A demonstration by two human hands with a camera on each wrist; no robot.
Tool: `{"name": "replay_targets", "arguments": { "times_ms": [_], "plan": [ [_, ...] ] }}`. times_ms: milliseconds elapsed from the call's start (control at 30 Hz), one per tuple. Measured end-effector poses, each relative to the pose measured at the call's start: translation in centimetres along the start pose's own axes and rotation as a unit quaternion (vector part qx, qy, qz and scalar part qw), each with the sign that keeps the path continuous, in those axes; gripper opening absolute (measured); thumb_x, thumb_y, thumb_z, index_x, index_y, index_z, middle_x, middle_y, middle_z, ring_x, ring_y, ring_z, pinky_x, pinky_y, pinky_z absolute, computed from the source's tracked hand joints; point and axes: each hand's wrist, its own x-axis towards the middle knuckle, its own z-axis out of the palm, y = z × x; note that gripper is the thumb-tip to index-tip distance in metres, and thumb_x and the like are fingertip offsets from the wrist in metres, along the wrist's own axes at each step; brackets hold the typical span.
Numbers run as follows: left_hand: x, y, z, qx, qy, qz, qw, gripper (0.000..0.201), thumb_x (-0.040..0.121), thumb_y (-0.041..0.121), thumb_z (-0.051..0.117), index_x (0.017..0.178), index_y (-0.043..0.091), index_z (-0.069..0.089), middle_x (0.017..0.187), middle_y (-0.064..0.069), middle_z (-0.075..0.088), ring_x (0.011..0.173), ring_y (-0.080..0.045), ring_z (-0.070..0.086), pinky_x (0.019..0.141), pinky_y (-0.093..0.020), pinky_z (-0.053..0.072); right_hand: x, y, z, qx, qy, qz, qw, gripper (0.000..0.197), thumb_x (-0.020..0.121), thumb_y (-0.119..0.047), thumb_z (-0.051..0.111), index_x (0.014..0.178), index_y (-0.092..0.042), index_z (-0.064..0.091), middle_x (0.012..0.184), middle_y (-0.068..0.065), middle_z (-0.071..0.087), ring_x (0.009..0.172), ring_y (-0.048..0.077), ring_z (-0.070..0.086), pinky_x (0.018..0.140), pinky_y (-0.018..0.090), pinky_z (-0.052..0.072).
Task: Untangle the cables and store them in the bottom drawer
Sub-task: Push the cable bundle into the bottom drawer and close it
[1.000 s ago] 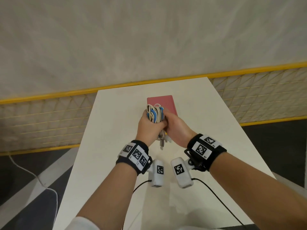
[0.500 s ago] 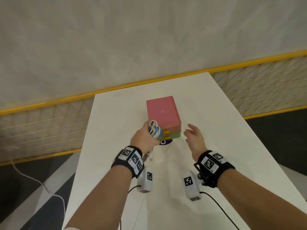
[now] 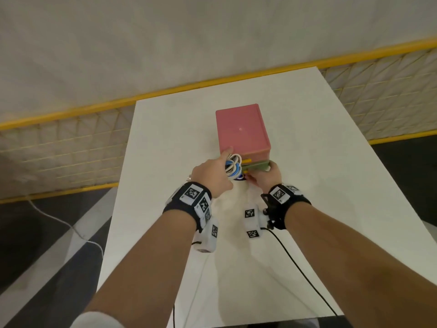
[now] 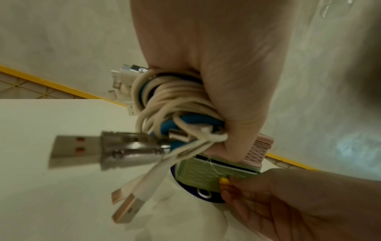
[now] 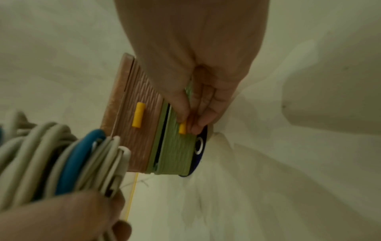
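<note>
Opening bottom drawer (image 5: 175,154) of pink box (image 3: 241,127); right hand (image 3: 266,177) pinches yellow handle (image 5: 182,128); left hand (image 3: 212,175) clutches coiled cables (image 4: 175,104) beside box front; next: pull drawer out.

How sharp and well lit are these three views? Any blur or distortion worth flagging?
Head view: evenly lit, sharp on the drawer box, straight edges bowed by the wide lens. Left wrist view: the nearest USB plug is smeared and oversized, the cables sharper. Right wrist view: dim with a greenish cast, soft throughout; the cable bundle is blurred, and the handle in the right hand's grip is just readable.
</note>
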Motion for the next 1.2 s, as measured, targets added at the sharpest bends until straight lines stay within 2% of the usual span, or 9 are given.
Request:
{"name": "replay_targets", "arguments": {
  "times_ms": [267, 367, 467, 567, 667, 767, 900, 1067, 1200],
  "plan": [
    [0.5, -0.2, 0.1, -0.021, -0.004, 0.003, 1.000, 0.096, 0.070, 0.023, 0.067, 0.149, 0.044, 0.017, 0.112, 0.001, 0.067, 0.089, -0.025, 0.063, 0.079, -0.034, 0.053, -7.4, 4.9, -3.7, 0.019, -0.008, 0.021, 1.000, 0.048, 0.077, 0.010, 0.068, 0.111, -0.007, 0.037, 0.104, 0.020, 0.060, 0.084, 0.032, 0.063, 0.085, 0.049, 0.055],
    [0.4, -0.2, 0.1, -0.023, -0.017, 0.003, 1.000, 0.097, 0.071, 0.023, 0.067, 0.150, 0.044, 0.014, 0.114, 0.000, 0.066, 0.091, -0.026, 0.064, 0.081, -0.037, 0.054, -9.0, 4.4, -4.5, -0.114, -0.015, 0.017, 0.993, 0.062, 0.074, -0.014, 0.073, 0.124, -0.005, 0.038, 0.109, 0.013, 0.059, 0.094, 0.026, 0.058, 0.089, 0.043, 0.048],
    [-0.1, 0.0, 0.2, -0.038, -0.022, -0.002, 0.999, 0.099, 0.071, 0.023, 0.068, 0.151, 0.042, 0.012, 0.117, 0.001, 0.065, 0.093, -0.026, 0.064, 0.081, -0.037, 0.054, -8.4, 2.1, -4.3, -0.231, 0.046, -0.042, 0.971, 0.077, 0.063, -0.041, 0.065, 0.132, -0.016, 0.041, 0.123, 0.010, 0.041, 0.113, 0.027, 0.045, 0.103, 0.043, 0.039],
    [-1.3, 0.5, 1.1, -0.076, 0.048, 0.018, 0.996, 0.083, 0.074, 0.025, 0.069, 0.145, 0.036, 0.028, 0.112, 0.002, 0.067, 0.093, -0.026, 0.065, 0.081, -0.038, 0.054, -5.6, 0.2, -3.3, -0.268, 0.069, -0.110, 0.955, 0.064, 0.073, -0.025, 0.070, 0.132, -0.017, 0.046, 0.126, 0.016, 0.041, 0.116, 0.031, 0.046, 0.103, 0.040, 0.040],
    [-2.0, 1.3, 2.3, -0.075, 0.089, 0.063, 0.991, 0.070, 0.076, 0.027, 0.069, 0.137, 0.032, 0.037, 0.103, 0.002, 0.069, 0.089, -0.026, 0.066, 0.077, -0.038, 0.054, -3.1, -0.3, -2.9, -0.273, 0.028, -0.123, 0.954, 0.055, 0.080, -0.002, 0.057, 0.133, -0.010, 0.044, 0.120, 0.022, 0.047, 0.104, 0.034, 0.053, 0.091, 0.037, 0.045],
    [-1.1, 2.4, 3.2, 0.012, 0.053, 0.083, 0.995, 0.069, 0.079, 0.026, 0.066, 0.140, 0.025, 0.034, 0.105, -0.003, 0.068, 0.089, -0.030, 0.065, 0.074, -0.037, 0.052, -2.5, 0.7, -3.3, -0.271, -0.033, -0.149, 0.951, 0.058, 0.084, 0.005, 0.042, 0.140, -0.009, 0.032, 0.105, 0.016, 0.049, 0.086, 0.029, 0.051, 0.078, 0.033, 0.040],
    [0.4, 4.1, 3.8, 0.155, -0.017, 0.068, 0.985, 0.043, 0.084, 0.014, 0.060, 0.124, 0.011, 0.043, 0.109, -0.009, 0.067, 0.096, -0.032, 0.066, 0.069, -0.035, 0.042, -2.8, 1.6, -3.3, -0.270, -0.053, -0.185, 0.943, 0.067, 0.085, 0.003, 0.042, 0.146, -0.010, 0.018, 0.100, 0.012, 0.047, 0.093, 0.023, 0.045, 0.085, 0.029, 0.032],
    [2.8, 6.3, 6.1, 0.228, -0.049, -0.016, 0.972, 0.030, 0.094, 0.011, 0.050, 0.124, 0.007, 0.053, 0.124, -0.008, 0.061, 0.113, -0.025, 0.060, 0.085, -0.033, 0.045, -4.6, 1.2, -3.4, -0.264, -0.035, -0.257, 0.929, 0.073, 0.079, 0.013, 0.039, 0.145, -0.012, 0.023, 0.115, 0.012, 0.034, 0.084, 0.009, 0.045, 0.083, 0.023, 0.039],
    [3.8, 7.0, 7.2, 0.191, -0.015, -0.071, 0.979, 0.030, 0.098, 0.011, 0.038, 0.123, 0.007, 0.055, 0.124, -0.009, 0.059, 0.112, -0.023, 0.061, 0.083, -0.034, 0.048, -5.3, 2.3, -4.3, -0.380, -0.065, -0.347, 0.855, 0.065, 0.084, -0.004, 0.059, 0.142, -0.022, 0.037, 0.149, 0.001, 0.031, 0.116, 0.022, 0.053, 0.098, 0.035, 0.048]
  ]
}}
